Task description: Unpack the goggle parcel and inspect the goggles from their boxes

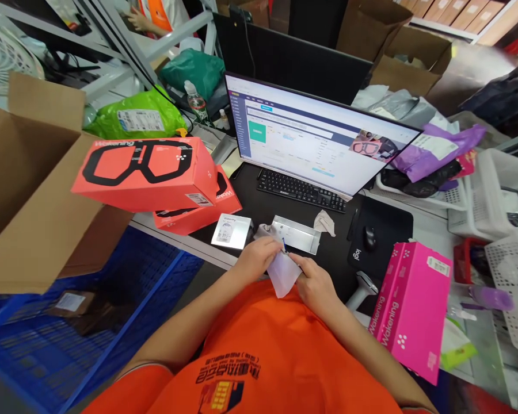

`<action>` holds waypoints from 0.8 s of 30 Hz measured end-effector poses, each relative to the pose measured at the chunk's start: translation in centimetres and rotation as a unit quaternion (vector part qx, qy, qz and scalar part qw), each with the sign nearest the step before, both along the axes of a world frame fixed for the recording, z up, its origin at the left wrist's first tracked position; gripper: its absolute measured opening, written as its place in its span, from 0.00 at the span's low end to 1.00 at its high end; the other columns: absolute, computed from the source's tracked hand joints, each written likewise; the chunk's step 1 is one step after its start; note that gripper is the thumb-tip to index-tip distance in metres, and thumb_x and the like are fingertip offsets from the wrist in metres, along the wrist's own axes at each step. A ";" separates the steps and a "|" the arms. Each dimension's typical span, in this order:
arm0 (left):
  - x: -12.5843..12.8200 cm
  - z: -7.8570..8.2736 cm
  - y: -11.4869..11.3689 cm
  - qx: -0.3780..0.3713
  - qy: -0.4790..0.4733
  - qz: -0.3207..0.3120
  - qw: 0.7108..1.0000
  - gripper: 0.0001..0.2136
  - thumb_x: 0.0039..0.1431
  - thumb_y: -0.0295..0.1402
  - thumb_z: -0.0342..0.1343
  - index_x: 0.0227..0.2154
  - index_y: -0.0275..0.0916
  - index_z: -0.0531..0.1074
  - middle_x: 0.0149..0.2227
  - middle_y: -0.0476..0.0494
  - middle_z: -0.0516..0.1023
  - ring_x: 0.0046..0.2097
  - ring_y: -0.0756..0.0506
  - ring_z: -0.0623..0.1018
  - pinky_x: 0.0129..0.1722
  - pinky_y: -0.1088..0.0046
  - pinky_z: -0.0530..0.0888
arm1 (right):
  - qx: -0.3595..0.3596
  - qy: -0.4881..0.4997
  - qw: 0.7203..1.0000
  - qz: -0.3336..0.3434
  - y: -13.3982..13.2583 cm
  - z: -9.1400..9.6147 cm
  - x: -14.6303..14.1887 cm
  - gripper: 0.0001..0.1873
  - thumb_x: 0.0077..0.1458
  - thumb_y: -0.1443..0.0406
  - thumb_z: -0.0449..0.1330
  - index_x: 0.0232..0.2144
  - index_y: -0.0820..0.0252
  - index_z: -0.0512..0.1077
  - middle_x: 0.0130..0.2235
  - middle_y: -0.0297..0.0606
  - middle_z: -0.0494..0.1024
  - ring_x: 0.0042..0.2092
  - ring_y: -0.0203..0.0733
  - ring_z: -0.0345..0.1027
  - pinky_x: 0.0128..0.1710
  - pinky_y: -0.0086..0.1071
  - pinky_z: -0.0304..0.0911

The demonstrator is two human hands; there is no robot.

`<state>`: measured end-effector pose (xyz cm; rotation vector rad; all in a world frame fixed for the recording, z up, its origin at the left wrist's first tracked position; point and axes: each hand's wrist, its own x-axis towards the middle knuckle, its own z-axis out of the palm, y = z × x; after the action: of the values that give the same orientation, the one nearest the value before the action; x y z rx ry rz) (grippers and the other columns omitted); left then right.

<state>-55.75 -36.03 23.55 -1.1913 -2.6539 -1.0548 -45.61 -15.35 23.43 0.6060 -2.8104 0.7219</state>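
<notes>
Pinched from both sides: milky sheet [284, 277]

Beneath most of it, a smooth black desktop [259, 211] with a pale front edge. At far left, a brown cardboard carton [30, 190] with stiff open flaps, beside a blue crate [147, 270] of latticed plastic. Toward the back, a flat, thin monitor [293, 138] with a lit screen. Left of it, two coral boxes [142, 167], one on the other, flat-sided and printed with black angular outlines; at right, two long magenta boxes [423, 310] side by side.

Smaller: a black keyboard [300, 190] below the screen, then a shallow silver tray [296, 234], shiny and rectangular with a raised rim. Near the desk's front edge, a left hand [261, 257], pinching the sheet's upper part between curled fingertips, and a right hand [316, 283], pinching its side. Left of the tray, a boxy silver case [232, 231] with a white label. Between both hands, the translucent sheet itself, hanging in a soft point before an orange shirt [259, 339]. Beyond the tray, a crumpled pale tissue [324, 222].
</notes>
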 end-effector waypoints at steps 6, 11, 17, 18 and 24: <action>0.2 2.2 1.3 -0.088 0.132 -0.127 0.979 0.12 0.70 0.26 0.44 0.37 0.35 0.74 0.32 0.44 0.74 0.34 0.45 0.72 0.34 0.69 0.70 | -0.083 0.013 0.996 0.004 -0.2 0.1 -0.3 0.19 0.49 0.81 0.52 0.31 0.60 0.78 0.68 0.40 0.63 0.68 0.51 0.57 0.68 0.50 0.58; 0.6 3.0 2.2 -0.110 0.141 -0.184 0.966 0.08 0.69 0.25 0.48 0.38 0.35 0.73 0.34 0.44 0.74 0.37 0.45 0.72 0.36 0.68 0.70 | -0.200 -0.048 0.978 0.038 -0.2 -1.1 -0.1 0.11 0.54 0.75 0.58 0.30 0.58 0.80 0.62 0.44 0.71 0.63 0.51 0.66 0.63 0.48 0.65; 1.4 1.8 1.5 -0.074 0.065 -0.111 0.989 0.09 0.69 0.27 0.48 0.45 0.37 0.73 0.36 0.44 0.74 0.39 0.44 0.74 0.38 0.68 0.73 | -0.362 -0.145 0.920 -0.032 0.3 -1.6 0.5 0.10 0.60 0.68 0.61 0.33 0.53 0.83 0.41 0.40 0.83 0.43 0.43 0.78 0.44 0.33 0.73; 1.7 1.5 1.2 -0.052 0.044 -0.082 0.994 0.09 0.69 0.29 0.49 0.48 0.37 0.72 0.39 0.42 0.75 0.42 0.44 0.74 0.42 0.66 0.74 | -0.377 -0.159 0.911 -0.048 0.5 -1.6 0.6 0.09 0.59 0.67 0.62 0.32 0.53 0.83 0.39 0.40 0.83 0.41 0.42 0.78 0.42 0.32 0.72; 3.0 -0.1 -0.2 -0.013 -0.127 0.108 0.986 0.13 0.62 0.35 0.58 0.48 0.39 0.68 0.47 0.39 0.73 0.46 0.41 0.77 0.47 0.61 0.76 | -0.437 -0.203 0.860 -0.165 1.9 -2.3 1.3 0.06 0.52 0.64 0.66 0.25 0.54 0.83 0.37 0.40 0.83 0.39 0.43 0.77 0.38 0.32 0.70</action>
<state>-52.72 -36.26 23.50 -0.7944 -2.9110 -1.2080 -44.31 -13.50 21.14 -0.2146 -2.3614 2.0201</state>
